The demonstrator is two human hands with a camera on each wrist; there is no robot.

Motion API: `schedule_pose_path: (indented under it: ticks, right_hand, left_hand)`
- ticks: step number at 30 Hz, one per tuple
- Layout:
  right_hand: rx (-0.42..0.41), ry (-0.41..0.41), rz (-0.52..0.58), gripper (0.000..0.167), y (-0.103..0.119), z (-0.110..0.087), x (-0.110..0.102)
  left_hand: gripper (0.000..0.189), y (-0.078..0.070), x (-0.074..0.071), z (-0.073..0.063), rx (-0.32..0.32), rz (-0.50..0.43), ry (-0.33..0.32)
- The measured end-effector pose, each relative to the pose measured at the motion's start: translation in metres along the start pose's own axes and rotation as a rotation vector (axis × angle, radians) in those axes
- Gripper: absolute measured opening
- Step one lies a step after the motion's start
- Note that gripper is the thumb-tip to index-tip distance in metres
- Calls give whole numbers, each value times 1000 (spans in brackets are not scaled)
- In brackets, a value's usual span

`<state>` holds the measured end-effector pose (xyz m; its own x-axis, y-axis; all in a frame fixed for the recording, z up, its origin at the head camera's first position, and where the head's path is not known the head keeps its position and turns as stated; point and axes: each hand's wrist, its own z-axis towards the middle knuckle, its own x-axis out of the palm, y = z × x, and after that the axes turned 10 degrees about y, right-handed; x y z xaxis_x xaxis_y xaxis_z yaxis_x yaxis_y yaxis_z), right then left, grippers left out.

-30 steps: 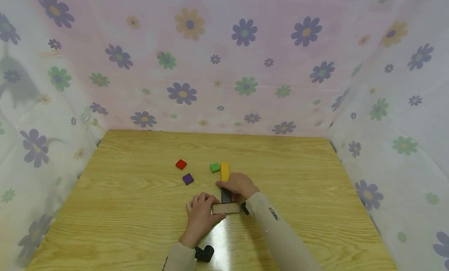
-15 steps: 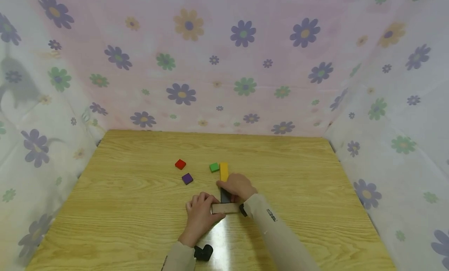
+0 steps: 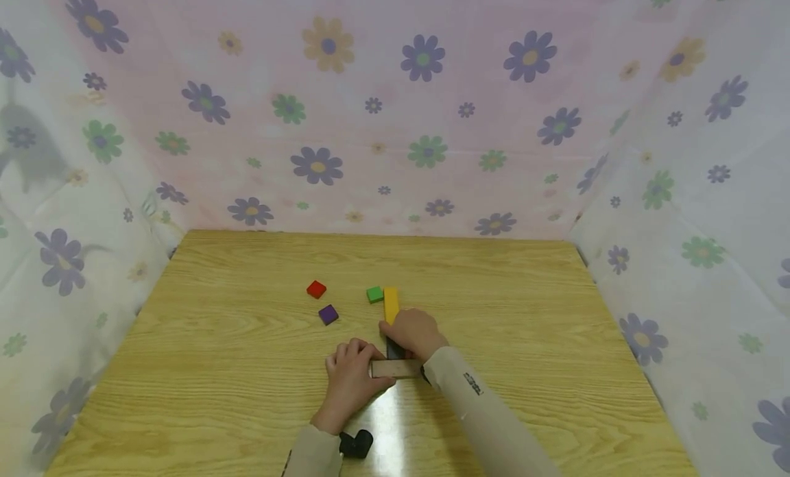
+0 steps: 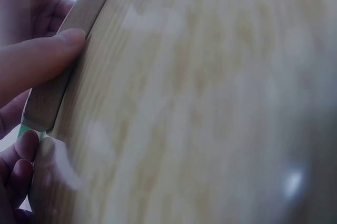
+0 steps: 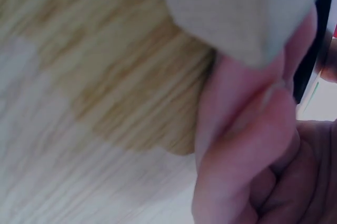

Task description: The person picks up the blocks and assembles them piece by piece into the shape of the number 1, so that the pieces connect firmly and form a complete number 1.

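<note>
In the head view my left hand (image 3: pixel 353 381) holds the left end of a pale wooden block (image 3: pixel 395 369), thumb on the near side and fingers on the far side. The left wrist view shows the thumb pressed along this block (image 4: pixel 89 5). My right hand (image 3: pixel 415 333) reaches over a black block (image 3: pixel 394 351) and grips it by its sides. The black block's near end meets the pale block, and together they form a T. Beyond it, in line, lies a yellow block (image 3: pixel 391 303); the hand hides where they join. In the right wrist view the fingers (image 5: pixel 253 134) are curled beside the pale block (image 5: pixel 221 8).
A green block (image 3: pixel 375 295) lies beside the yellow block's far end. Further left are a red block (image 3: pixel 317 289) and a purple block (image 3: pixel 328 314). Flowered cloth (image 3: pixel 321 114) walls the wooden table (image 3: pixel 506 292) at the back and sides.
The head view has shifted slightly. My right wrist has turned a little and its sleeve moved slightly left. Both hands keep their holds, and the loose blocks stay put.
</note>
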<state>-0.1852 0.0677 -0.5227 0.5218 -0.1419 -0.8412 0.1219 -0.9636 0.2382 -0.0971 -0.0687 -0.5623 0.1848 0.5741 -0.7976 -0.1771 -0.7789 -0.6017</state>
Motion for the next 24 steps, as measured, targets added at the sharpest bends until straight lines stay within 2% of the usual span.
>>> schedule_pose_path:
  ticks: [7,16,24]
  right_hand:
    - [2,34,108,59,-2,-4,-5]
    - [1,58,99,64,-6,-5,-9]
    - [-16,94,160,66,-10,-1,-9]
  left_hand:
    - [39,2,-1,-1,19,7,23]
    - [38,1,-1,1,11,12,38]
    - [41,3,-3,1,10,-9,54]
